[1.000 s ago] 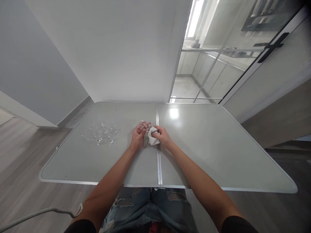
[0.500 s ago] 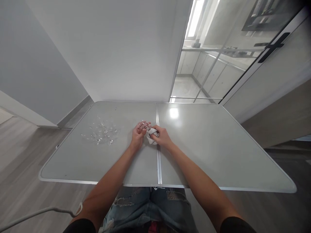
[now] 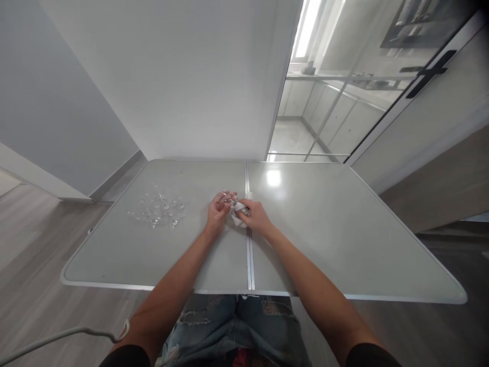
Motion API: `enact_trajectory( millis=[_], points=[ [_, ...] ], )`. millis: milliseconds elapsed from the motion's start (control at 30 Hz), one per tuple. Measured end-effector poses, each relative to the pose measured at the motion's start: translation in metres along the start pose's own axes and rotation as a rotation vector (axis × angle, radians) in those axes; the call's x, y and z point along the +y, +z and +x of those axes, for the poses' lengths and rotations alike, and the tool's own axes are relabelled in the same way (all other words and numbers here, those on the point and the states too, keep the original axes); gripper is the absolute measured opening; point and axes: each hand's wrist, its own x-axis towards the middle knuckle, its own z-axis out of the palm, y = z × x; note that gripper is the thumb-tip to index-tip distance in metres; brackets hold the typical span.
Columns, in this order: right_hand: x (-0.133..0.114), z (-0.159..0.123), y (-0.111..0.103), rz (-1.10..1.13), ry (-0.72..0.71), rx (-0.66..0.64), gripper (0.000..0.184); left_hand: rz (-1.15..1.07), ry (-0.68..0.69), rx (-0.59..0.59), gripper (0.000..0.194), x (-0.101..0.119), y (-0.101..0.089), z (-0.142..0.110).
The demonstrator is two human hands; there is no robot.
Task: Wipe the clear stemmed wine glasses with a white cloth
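My left hand (image 3: 219, 211) is curled around a clear, see-through cup (image 3: 228, 197), whose rounded shape shows mainly by its glints. Bunched in my right hand (image 3: 256, 216) is a white cloth (image 3: 240, 209), pressed against the cup's near right side. Both hands meet over the table's middle seam, and the fingers and cloth hide part of the cup. To the left lies a loose cluster of several clear, rounded pieces (image 3: 162, 208). Their outlines overlap, and their exact shapes are hard to make out.
The pale table (image 3: 324, 229) has a metal rim and a metal seam (image 3: 250, 265) across its middle. A white wall (image 3: 198, 92) stands behind it, with a glazed door at the right. A grey cable (image 3: 76, 331) hangs at lower left.
The cloth and the right-hand fingers have shifted very slightly against the cup. The left hand and the clear pieces stay where they were.
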Motion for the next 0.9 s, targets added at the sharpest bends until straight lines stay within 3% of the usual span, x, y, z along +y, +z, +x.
enact_trajectory(
  millis=[67, 100, 233, 300, 467, 533, 600, 700, 767, 900],
  points=[
    [-0.0006, -0.0002, 0.0021, -0.106, -0.035, 0.048, 0.017, 0.002, 0.000, 0.005, 0.059, 0.0006, 0.0000, 0.0002],
    [-0.0001, 0.0003, 0.0029, -0.045, -0.003, 0.026, 0.017, 0.001, -0.002, 0.007, 0.059, 0.0009, 0.0000, 0.0000],
    [0.0052, 0.0034, 0.0024, 0.493, 0.250, -0.223, 0.036, 0.004, -0.023, -0.018, 0.061, 0.0010, 0.0011, -0.0019],
    [0.0066, 0.0034, 0.0008, 0.558, 0.281, -0.244, 0.037, 0.005, -0.026, -0.028, 0.060, 0.0002, 0.0018, -0.0023],
    [0.0006, -0.0005, 0.0012, -0.029, -0.007, 0.077, 0.019, -0.009, 0.014, 0.017, 0.059, -0.0035, -0.0002, 0.0006],
    [-0.0012, -0.0006, 0.0018, -0.144, -0.047, 0.097, 0.015, -0.008, 0.014, 0.016, 0.058, -0.0044, -0.0019, 0.0013],
    [-0.0005, 0.0009, 0.0015, -0.033, 0.015, 0.011, 0.015, -0.001, -0.011, 0.008, 0.058, -0.0045, -0.0030, 0.0011],
    [0.0039, 0.0040, 0.0000, 0.359, 0.254, -0.129, 0.030, 0.010, -0.043, -0.010, 0.058, -0.0039, -0.0028, -0.0003],
    [0.0063, 0.0052, -0.0006, 0.564, 0.393, -0.122, 0.038, 0.011, -0.037, -0.029, 0.058, -0.0033, -0.0021, -0.0009],
    [0.0059, 0.0048, 0.0003, 0.669, 0.403, -0.097, 0.042, 0.006, -0.006, -0.019, 0.059, -0.0027, -0.0026, 0.0000]
  ],
)
